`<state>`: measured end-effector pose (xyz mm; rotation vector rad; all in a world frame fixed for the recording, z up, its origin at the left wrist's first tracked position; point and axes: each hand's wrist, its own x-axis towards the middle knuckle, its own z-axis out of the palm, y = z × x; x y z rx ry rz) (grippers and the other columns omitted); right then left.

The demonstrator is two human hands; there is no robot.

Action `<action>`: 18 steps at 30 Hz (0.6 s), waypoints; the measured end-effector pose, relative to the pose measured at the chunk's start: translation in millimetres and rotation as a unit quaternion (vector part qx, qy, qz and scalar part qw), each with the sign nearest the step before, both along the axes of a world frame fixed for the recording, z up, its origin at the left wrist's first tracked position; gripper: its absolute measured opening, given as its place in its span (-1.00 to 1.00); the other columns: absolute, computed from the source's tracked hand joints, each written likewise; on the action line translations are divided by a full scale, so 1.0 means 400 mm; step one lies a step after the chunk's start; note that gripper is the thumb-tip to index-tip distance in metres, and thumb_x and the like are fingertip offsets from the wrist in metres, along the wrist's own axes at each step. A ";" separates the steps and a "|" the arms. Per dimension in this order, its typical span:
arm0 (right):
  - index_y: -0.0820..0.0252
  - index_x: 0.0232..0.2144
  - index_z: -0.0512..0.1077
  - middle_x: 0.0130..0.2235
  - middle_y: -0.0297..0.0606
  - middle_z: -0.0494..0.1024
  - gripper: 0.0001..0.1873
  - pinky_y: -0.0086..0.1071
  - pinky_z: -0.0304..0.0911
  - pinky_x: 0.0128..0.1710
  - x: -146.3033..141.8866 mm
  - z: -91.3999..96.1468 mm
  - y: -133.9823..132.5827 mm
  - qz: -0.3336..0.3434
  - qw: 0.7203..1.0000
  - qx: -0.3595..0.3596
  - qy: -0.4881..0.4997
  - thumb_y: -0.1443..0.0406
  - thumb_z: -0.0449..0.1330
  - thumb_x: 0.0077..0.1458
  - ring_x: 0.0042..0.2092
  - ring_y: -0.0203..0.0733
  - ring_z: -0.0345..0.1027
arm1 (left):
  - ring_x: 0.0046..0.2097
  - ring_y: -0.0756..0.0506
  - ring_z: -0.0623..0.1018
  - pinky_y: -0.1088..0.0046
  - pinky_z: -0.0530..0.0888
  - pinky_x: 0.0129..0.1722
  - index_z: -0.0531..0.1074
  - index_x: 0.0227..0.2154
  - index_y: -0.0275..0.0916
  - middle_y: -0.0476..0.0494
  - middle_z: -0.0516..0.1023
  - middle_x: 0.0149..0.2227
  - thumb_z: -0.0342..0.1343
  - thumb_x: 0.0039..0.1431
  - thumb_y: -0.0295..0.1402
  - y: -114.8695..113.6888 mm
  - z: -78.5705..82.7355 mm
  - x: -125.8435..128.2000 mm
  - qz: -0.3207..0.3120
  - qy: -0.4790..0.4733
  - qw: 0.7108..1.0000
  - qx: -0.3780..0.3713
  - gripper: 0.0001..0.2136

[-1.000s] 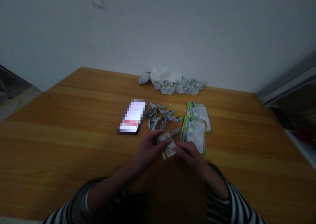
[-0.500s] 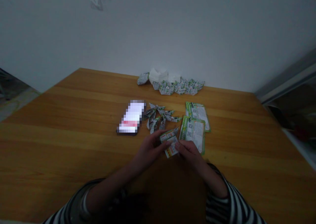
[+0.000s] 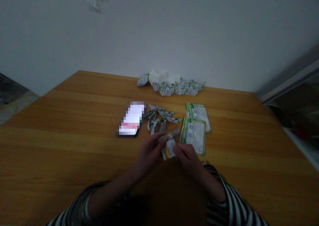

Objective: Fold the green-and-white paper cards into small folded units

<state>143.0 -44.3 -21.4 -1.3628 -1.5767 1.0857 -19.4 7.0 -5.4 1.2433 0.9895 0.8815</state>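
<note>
A partly folded printed paper (image 3: 169, 150) is held between both hands, just above the table near its front. My left hand (image 3: 150, 149) grips its left and upper side, thumb across the front and fingers behind. At the right edge, my right hand (image 3: 187, 154) pinches the paper between thumb and finger. Just beyond the hands lie several folded paper pieces (image 3: 163, 116) in a loose cluster. To the right, two flat green-and-white printed leaflets (image 3: 193, 134) overlap, the nearer one close to my right hand.
A phone (image 3: 132, 118) with a lit, blurred screen lies left of the folded pieces. Along the wall (image 3: 159, 30) at the back sit more folded paper pieces (image 3: 183, 87) and crumpled white tissue (image 3: 158, 76). The wooden table (image 3: 74, 119) spans the view.
The left thumb has moved up the paper toward its folded upper edge. Both hands, still holding the paper, have shifted slightly left. The view has moved a little too.
</note>
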 end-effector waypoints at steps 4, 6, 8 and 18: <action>0.16 -0.61 0.11 -0.60 -0.44 0.12 -0.60 -0.42 -0.11 -0.52 -0.009 0.004 -0.005 -0.044 0.998 0.033 -0.021 0.17 -0.06 0.26 -0.54 -0.36 -0.01 | -0.31 -0.07 0.56 0.47 0.49 -0.34 0.44 -0.03 -0.25 -0.16 0.61 -0.24 0.14 0.17 -0.24 -0.006 -0.004 0.005 -0.009 0.008 1.000 0.001 -0.66; 0.16 -0.61 0.10 -0.61 -0.44 0.12 -0.61 -0.42 -0.11 -0.53 -0.009 0.005 -0.005 -0.066 0.996 0.045 -0.030 0.19 -0.05 0.24 -0.54 -0.36 -0.02 | -0.32 -0.06 0.56 0.48 0.48 -0.35 0.38 0.02 -0.25 -0.16 0.60 -0.24 0.20 0.11 -0.28 -0.010 -0.001 0.011 -0.027 -0.012 0.999 -0.017 -0.59; 0.16 -0.61 0.12 -0.61 -0.44 0.13 -0.62 -0.42 -0.10 -0.52 -0.008 0.007 -0.004 -0.066 0.996 0.053 -0.033 0.20 -0.04 0.24 -0.54 -0.36 -0.01 | -0.29 -0.07 0.56 0.47 0.48 -0.31 0.37 0.01 -0.25 -0.16 0.60 -0.23 0.27 0.03 -0.34 -0.013 0.003 0.017 -0.029 -0.045 0.998 -0.036 -0.55; 0.16 -0.63 0.12 -0.65 -0.48 0.13 -0.65 -0.45 -0.11 -0.56 -0.013 0.011 -0.017 -0.072 0.973 0.154 -0.155 0.29 0.03 0.19 -0.59 -0.39 0.02 | -0.30 -0.07 0.56 0.44 0.48 -0.28 0.35 0.00 -0.26 -0.10 0.58 -0.34 0.20 0.11 -0.30 -0.013 0.016 0.014 0.005 -0.042 0.999 -0.034 -0.61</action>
